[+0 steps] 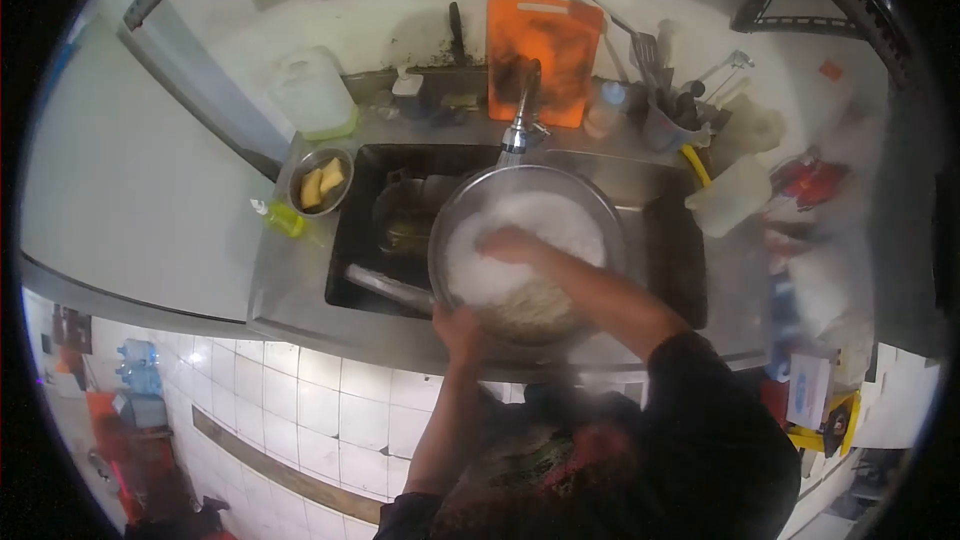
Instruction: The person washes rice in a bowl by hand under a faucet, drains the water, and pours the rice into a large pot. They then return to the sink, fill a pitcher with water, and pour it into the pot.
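Note:
A wide metal bowl [613,215] rests over the sink beneath the running faucet [516,135]. Cloudy white water [545,215] fills much of it, and pale grains that look like rice [530,305] show on its near side. My left hand [458,332] grips the bowl's near-left rim, fingers closed on it. Inside the bowl, my right hand [510,245] dips into the white water; its fingers are blurred and partly hidden, so what they hold does not show. Left of the bowl, a pot with a long handle [385,285] sits in the sink basin.
Yellow sponges lie in a small metal bowl [320,180] beside a green squeeze bottle [280,218]. Behind stand a large jug [315,95], an orange cutting board [540,60] and a utensil holder [670,125]. A pale container [730,200] is at the right edge.

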The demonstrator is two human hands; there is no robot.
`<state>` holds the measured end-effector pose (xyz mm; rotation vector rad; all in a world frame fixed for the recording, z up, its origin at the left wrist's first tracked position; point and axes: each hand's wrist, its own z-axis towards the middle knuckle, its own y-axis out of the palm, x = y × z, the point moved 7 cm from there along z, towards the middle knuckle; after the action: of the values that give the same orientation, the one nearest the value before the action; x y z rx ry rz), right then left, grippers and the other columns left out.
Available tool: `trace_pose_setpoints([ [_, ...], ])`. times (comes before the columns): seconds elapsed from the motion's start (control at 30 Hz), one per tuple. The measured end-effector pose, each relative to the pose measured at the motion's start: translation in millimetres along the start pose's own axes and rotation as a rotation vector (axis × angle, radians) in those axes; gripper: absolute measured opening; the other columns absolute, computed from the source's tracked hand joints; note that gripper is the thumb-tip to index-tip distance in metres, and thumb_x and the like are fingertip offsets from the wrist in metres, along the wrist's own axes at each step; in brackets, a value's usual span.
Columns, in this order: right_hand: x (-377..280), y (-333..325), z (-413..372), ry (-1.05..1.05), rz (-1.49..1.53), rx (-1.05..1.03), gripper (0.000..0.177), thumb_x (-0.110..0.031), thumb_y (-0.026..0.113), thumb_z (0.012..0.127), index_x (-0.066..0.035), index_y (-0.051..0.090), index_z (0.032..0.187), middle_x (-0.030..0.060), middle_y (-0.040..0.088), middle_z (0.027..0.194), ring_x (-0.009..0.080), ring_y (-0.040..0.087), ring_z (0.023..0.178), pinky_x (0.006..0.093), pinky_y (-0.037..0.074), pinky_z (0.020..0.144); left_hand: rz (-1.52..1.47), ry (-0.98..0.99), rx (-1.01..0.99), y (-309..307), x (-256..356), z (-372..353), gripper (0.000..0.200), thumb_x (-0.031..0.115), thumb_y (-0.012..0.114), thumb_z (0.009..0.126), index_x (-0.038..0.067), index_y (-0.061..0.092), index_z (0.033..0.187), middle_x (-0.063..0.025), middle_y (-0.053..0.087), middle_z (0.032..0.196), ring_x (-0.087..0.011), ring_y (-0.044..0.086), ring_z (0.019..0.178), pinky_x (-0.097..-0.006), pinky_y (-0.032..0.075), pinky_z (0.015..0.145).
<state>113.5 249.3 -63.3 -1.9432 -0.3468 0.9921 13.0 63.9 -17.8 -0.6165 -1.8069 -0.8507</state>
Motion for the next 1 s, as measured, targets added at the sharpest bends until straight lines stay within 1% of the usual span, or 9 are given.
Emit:
trace_pose_setpoints([
  [0.07,-50,-26,-70,0.243,0.081,0.306,0.044,-0.041,0.057,0.080,-0.014,0.061,0.115,0.0151,0.060,0.113,0.0355,0.054,0.108,0.0519,0.038,0.095,0.041,0.095,0.004,-3,-4,4,0.024,-0.001,0.048,0.076,0.001,0.051,0.100,-0.0050,0.056,0.083,-0.0127,0.049,0.069,-0.0262,0.043,0.061],
  [0.17,-89,-8,-131,0.272,-0.178,0.345,0.073,-0.032,0.063,0.075,-0.011,0.034,0.140,0.0235,0.033,0.141,0.0413,0.027,0.132,0.0645,0.013,0.105,0.116,0.202,0.002,-1,10,1,0.027,-0.002,0.047,0.073,-0.001,0.054,0.099,-0.0053,0.057,0.087,-0.0141,0.050,0.073,-0.0270,0.044,0.066],
  [0.4,-60,-20,-110,0.387,-0.394,0.376,0.061,-0.021,0.055,0.083,-0.020,0.034,0.140,0.0173,0.022,0.147,0.0495,0.019,0.132,0.0799,0.017,0.089,0.157,0.068,-0.041,-5,-3,8,0.031,-0.001,0.049,0.073,-0.003,0.054,0.104,-0.0055,0.057,0.089,-0.0149,0.051,0.075,-0.0274,0.043,0.067],
  [0.43,-48,-22,-98,0.418,-0.441,0.400,0.048,-0.016,0.050,0.085,-0.020,0.043,0.133,0.0158,0.033,0.141,0.0473,0.027,0.130,0.0735,0.032,0.087,0.147,0.079,-0.038,-7,-7,10,0.031,0.000,0.049,0.074,-0.003,0.054,0.104,-0.0055,0.057,0.089,-0.0148,0.051,0.075,-0.0276,0.043,0.067],
  [0.63,31,-33,-47,0.539,-0.067,0.394,0.039,-0.018,0.059,0.077,-0.012,0.057,0.115,0.0179,0.059,0.113,0.0335,0.053,0.110,0.0460,0.050,0.085,0.206,0.104,-0.021,-11,-6,8,0.030,-0.001,0.050,0.075,-0.002,0.054,0.104,-0.0059,0.057,0.089,-0.0148,0.051,0.077,-0.0280,0.043,0.068],
  [0.73,50,-1,-41,0.345,-0.053,0.268,0.047,-0.022,0.064,0.073,-0.005,0.056,0.116,0.0195,0.062,0.104,0.0337,0.058,0.103,0.0436,0.048,0.087,0.234,0.185,-0.014,-11,-10,10,0.028,-0.002,0.048,0.077,-0.002,0.055,0.104,-0.0053,0.058,0.090,-0.0148,0.052,0.077,-0.0279,0.043,0.069],
  [0.77,39,-2,-50,0.058,0.073,0.260,0.055,-0.031,0.070,0.073,0.000,0.057,0.116,0.0203,0.063,0.104,0.0354,0.059,0.101,0.0409,0.045,0.092,0.200,0.157,0.014,-7,-7,9,0.028,-0.002,0.048,0.078,-0.001,0.055,0.104,-0.0050,0.058,0.090,-0.0147,0.052,0.077,-0.0279,0.043,0.069],
  [0.87,-17,-43,-87,-0.021,0.337,-0.187,0.064,-0.041,0.075,0.069,0.000,0.059,0.116,0.0202,0.062,0.112,0.0328,0.060,0.099,0.0355,0.042,0.096,0.144,0.117,0.074,-10,-9,9,0.027,0.000,0.048,0.073,-0.003,0.056,0.099,-0.0061,0.058,0.080,-0.0146,0.052,0.072,-0.0300,0.044,0.065],
  [1.0,21,-104,-107,0.491,0.178,0.062,0.070,-0.057,0.065,0.073,-0.001,0.061,0.115,0.0205,0.060,0.117,0.0340,0.059,0.106,0.0370,0.045,0.092,0.126,0.088,0.095,-11,-11,8,0.028,0.001,0.048,0.071,-0.004,0.057,0.097,-0.0074,0.059,0.076,-0.0164,0.053,0.071,-0.0319,0.045,0.066],
])
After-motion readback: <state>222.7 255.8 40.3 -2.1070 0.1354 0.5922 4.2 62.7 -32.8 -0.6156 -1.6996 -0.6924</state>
